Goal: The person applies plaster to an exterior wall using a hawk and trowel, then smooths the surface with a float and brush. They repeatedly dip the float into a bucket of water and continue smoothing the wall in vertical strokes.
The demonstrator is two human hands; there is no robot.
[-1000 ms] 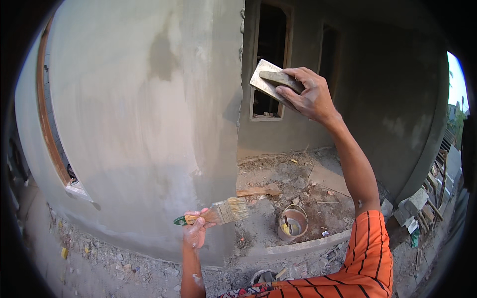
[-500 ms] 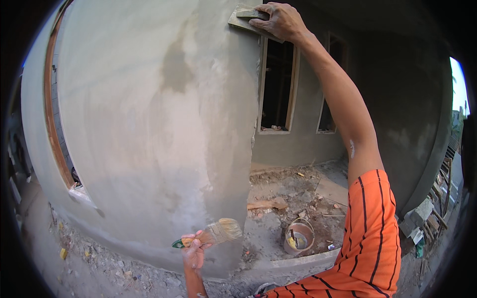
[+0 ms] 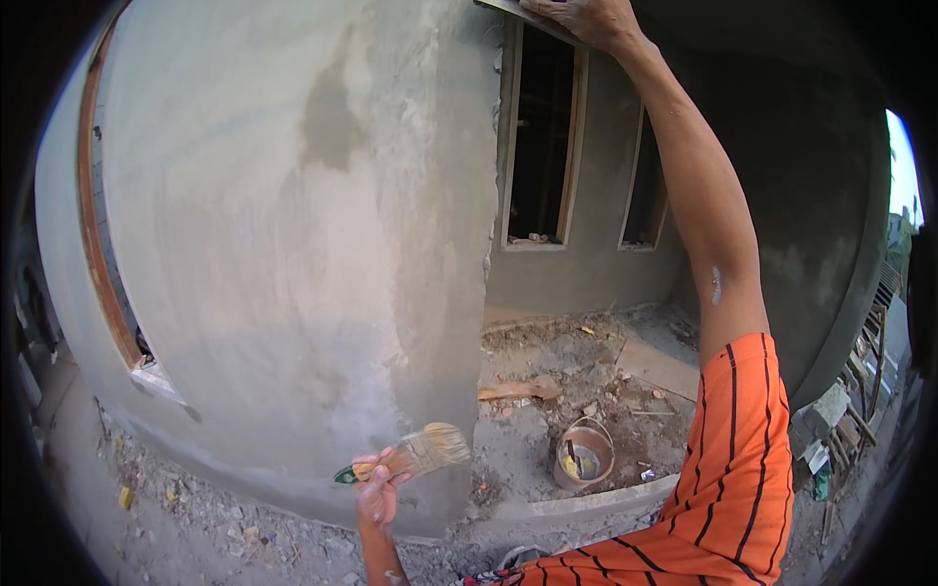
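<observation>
In my left hand [image 3: 377,496], low in front of the wall, is a wide paintbrush [image 3: 418,455]. Its pale bristles point right, and its wooden handle ends in green; my fingers wrap the handle. My right arm stretches up in an orange sleeve with black stripes. At the top edge of the picture my right hand [image 3: 596,20] grips a plastering float [image 3: 526,15], much of which is cut off by the frame. The float lies near the upper corner of the grey plastered wall [image 3: 234,254], which has a darker damp patch and a rough right edge.
Right of the wall corner, a bucket [image 3: 585,457] with a handle and something yellow inside stands on rubble-strewn ground. Behind are framed window openings [image 3: 540,137]. A low sill [image 3: 576,505] crosses in front. Blocks and planks [image 3: 831,420] are piled at far right.
My right hand and the float have moved up, partly out of the picture. The view has shifted slightly, while my left hand still holds the paintbrush low by the wall.
</observation>
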